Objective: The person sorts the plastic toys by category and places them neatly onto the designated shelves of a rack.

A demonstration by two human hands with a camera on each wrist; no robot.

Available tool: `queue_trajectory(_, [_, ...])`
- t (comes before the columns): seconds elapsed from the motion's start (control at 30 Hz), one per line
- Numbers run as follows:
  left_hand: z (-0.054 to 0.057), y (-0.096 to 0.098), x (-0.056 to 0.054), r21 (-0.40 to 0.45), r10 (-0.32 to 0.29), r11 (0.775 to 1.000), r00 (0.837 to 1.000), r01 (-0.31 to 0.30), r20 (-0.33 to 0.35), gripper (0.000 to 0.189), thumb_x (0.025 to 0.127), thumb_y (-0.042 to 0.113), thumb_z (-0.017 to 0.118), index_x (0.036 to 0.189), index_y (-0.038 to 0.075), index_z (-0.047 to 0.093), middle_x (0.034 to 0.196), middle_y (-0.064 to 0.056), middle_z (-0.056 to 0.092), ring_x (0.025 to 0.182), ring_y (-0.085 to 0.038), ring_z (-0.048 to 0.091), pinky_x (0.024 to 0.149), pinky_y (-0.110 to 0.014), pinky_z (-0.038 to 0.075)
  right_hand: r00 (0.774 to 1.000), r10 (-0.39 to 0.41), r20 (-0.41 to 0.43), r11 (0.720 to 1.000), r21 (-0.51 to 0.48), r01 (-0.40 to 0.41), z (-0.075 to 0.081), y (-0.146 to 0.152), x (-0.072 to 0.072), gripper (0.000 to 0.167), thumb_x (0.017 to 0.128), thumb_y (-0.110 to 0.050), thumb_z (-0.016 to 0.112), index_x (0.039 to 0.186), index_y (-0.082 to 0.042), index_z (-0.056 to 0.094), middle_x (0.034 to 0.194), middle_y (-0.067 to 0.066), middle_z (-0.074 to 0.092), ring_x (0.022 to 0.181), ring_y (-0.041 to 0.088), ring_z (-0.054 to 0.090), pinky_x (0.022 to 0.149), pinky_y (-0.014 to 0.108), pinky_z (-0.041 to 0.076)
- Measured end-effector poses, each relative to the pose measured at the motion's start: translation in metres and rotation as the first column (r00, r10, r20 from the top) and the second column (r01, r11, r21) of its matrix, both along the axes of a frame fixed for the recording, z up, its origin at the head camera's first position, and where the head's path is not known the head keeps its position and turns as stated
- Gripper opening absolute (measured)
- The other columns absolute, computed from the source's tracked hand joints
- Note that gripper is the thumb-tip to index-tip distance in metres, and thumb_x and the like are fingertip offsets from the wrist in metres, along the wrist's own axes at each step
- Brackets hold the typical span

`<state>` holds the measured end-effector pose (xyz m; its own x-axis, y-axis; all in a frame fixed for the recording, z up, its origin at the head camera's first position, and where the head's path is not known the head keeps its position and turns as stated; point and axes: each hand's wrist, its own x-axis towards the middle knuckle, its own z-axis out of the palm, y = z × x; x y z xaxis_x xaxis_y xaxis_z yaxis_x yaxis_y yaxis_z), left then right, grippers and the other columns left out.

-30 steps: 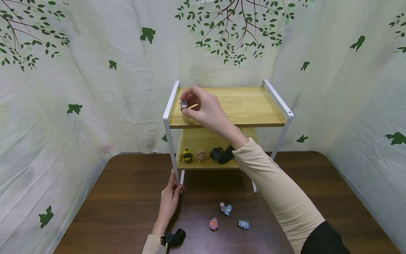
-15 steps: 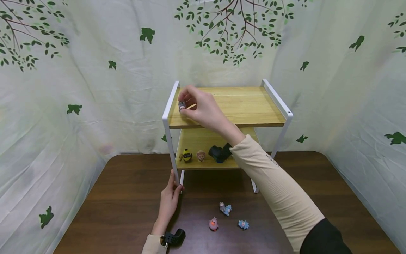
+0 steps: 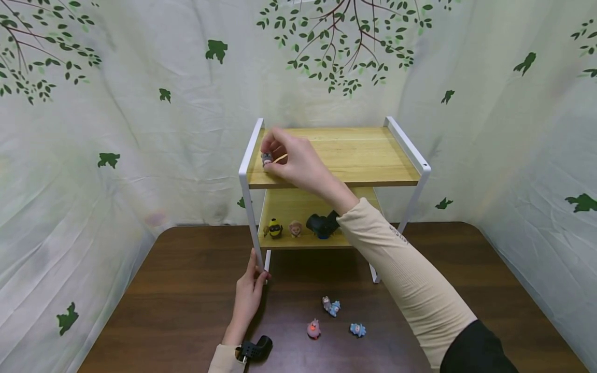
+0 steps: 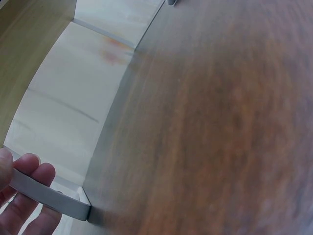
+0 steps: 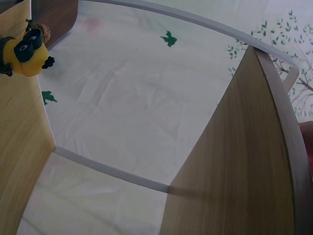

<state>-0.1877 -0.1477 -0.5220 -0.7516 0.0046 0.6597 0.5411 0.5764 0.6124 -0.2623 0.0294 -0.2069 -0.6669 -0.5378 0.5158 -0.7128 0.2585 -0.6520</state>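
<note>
My right hand (image 3: 300,160) pinches a small grey figurine (image 3: 267,159) between thumb and fingertips, low over the left end of the shelf rack's upper wooden board (image 3: 354,155). Only a sliver of that hand (image 5: 306,139) shows at the right edge of the right wrist view. My left hand (image 3: 249,295) grips the rack's white front-left leg (image 3: 253,220) near its foot. In the left wrist view, fingers (image 4: 44,174) curl round the leg (image 4: 54,199). On the lower board (image 3: 284,244) stand a yellow-and-black minion figurine (image 3: 275,228) and a brownish-pink figurine (image 3: 295,228).
In front of the rack, on the brown table (image 3: 177,311), lie a pink figurine (image 3: 314,329), a blue one (image 3: 357,330) and a grey-and-blue cluster (image 3: 331,306). The right wrist's black camera (image 3: 322,226) overlaps the lower board. A leaf-patterned cloth (image 3: 196,145) hangs behind.
My right hand has moved slightly left and down with the grey figurine, closer to the upper board. The left hand stays on the leg.
</note>
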Motion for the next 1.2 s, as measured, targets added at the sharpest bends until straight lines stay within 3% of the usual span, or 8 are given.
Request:
queue_trajectory(0.6, [0.001, 0.0, 0.0, -0.002, -0.002, 1.0, 1.0, 0.002, 0.011, 0.077, 0.087, -0.012, 0.061, 0.151, 0.007, 0.022, 0.075, -0.009, 0.061, 0.065, -0.021, 0.061, 0.059, -0.032, 0.049, 1.0, 0.009, -0.007, 1.0, -0.014, -0.009, -0.002, 0.004, 0.002, 0.024, 0.083, 0.006, 0.069, 0.1, -0.002, 0.054, 0.097, 0.008, 0.061, 0.093, 0.016, 0.061, 0.078, 0.022, 0.05])
queue_trajectory(1.2, [0.0, 0.0, 0.0, -0.011, -0.005, 1.0, 1.0, 0.004, -0.017, 0.084, 0.087, -0.013, 0.06, 0.154, 0.015, 0.017, 0.075, -0.009, 0.06, 0.065, -0.021, 0.061, 0.057, -0.033, 0.049, 0.999, -0.041, -0.024, 0.997, -0.061, 0.039, -0.003, 0.023, 0.008, 0.022, 0.083, 0.006, 0.069, 0.1, -0.001, 0.056, 0.099, 0.012, 0.062, 0.093, 0.017, 0.062, 0.082, 0.025, 0.049])
